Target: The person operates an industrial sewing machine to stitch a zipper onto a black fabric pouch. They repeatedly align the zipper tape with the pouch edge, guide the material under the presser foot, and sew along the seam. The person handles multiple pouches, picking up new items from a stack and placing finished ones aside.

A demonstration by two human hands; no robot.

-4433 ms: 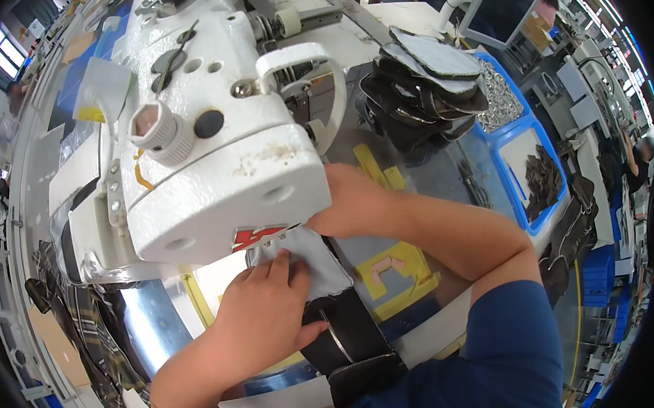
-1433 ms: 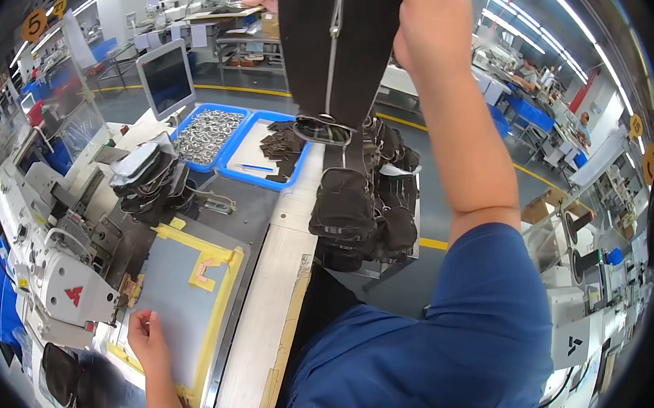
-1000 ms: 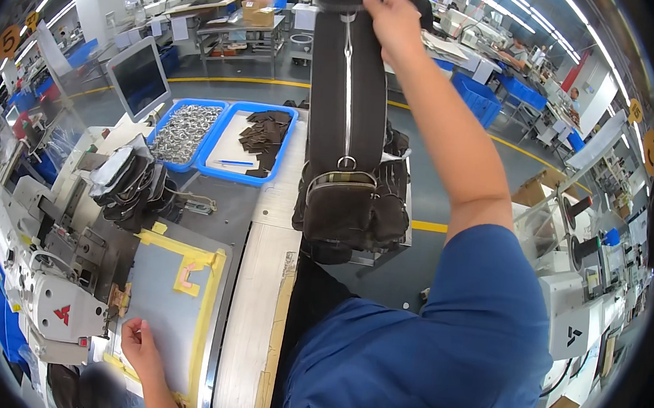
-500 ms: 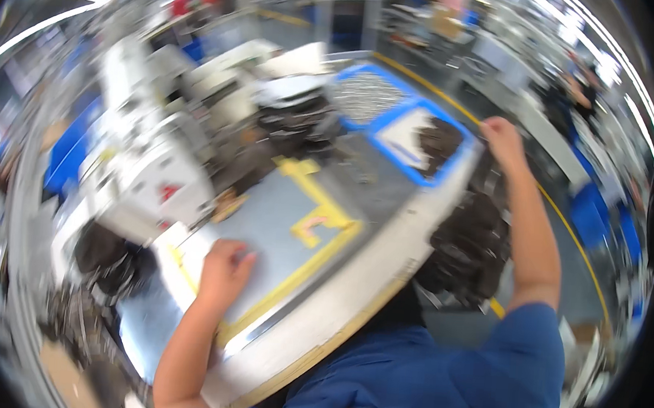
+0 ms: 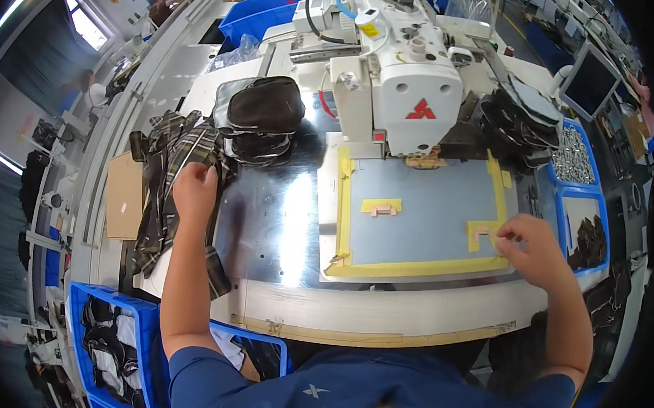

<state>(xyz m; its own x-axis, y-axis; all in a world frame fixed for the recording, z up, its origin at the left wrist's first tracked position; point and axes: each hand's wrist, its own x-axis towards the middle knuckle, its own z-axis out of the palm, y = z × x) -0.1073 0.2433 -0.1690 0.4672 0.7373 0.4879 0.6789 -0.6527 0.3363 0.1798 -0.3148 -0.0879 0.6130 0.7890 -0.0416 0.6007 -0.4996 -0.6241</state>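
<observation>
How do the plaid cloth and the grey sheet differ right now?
Pattern: the plaid cloth is dark with pale crossing lines; the grey sheet is plain, with yellow tape along its left, right and near edges.
Pose: the cloth lies in loose folds, while the sheet lies flat.
Hands: the left hand is over the cloth, contact unclear; the right hand is at the sheet's right side.
Both are on the worktable.

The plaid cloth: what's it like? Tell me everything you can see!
The plaid cloth is dark, with paler crossing lines, and looks like soft woven fabric. It lies creased and heaped on the left of the worktable, reaching toward the front edge. A flat tan board is at its left, stacked dark pouches at its upper right. The left hand is over it, fingers curled; I can't tell whether they hold it.
</observation>
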